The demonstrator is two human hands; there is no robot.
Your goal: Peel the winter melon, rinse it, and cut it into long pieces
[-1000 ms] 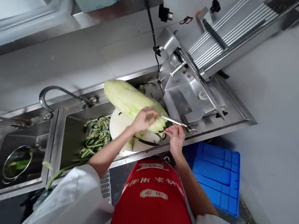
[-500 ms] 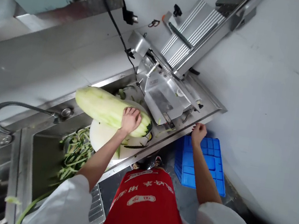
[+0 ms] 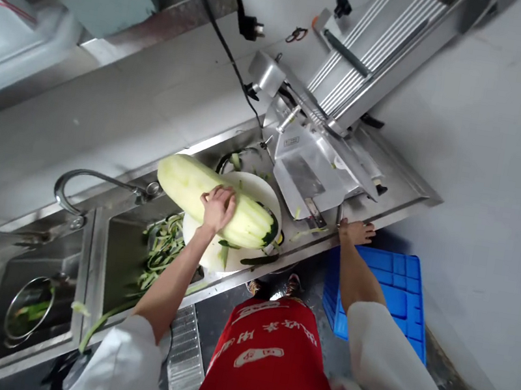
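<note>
A large peeled winter melon (image 3: 253, 223), pale green with dark skin left at its right end, lies slantwise on a round white cutting board (image 3: 233, 260). My left hand (image 3: 217, 208) presses on its middle from above, fingers bent over it. At the counter's front edge, my right hand (image 3: 357, 231) is spread and holds nothing that I can see; it is close to the metal slicer (image 3: 308, 170). On the board's front rim lies a long dark strip (image 3: 259, 259), a peel or a blade, I cannot tell.
Green peelings (image 3: 163, 249) heap up in the sink left of the board. A curved faucet (image 3: 61, 186) rises behind the sinks, and a wire strainer (image 3: 29, 310) with greens sits further left. Below my right hand stands a blue crate (image 3: 393, 295). A black plug (image 3: 251, 27) hangs by the wall.
My right hand has gone from closed fingers to spread fingers at the counter's edge. My left hand has shifted along the melon toward its middle. The view has swung left.
</note>
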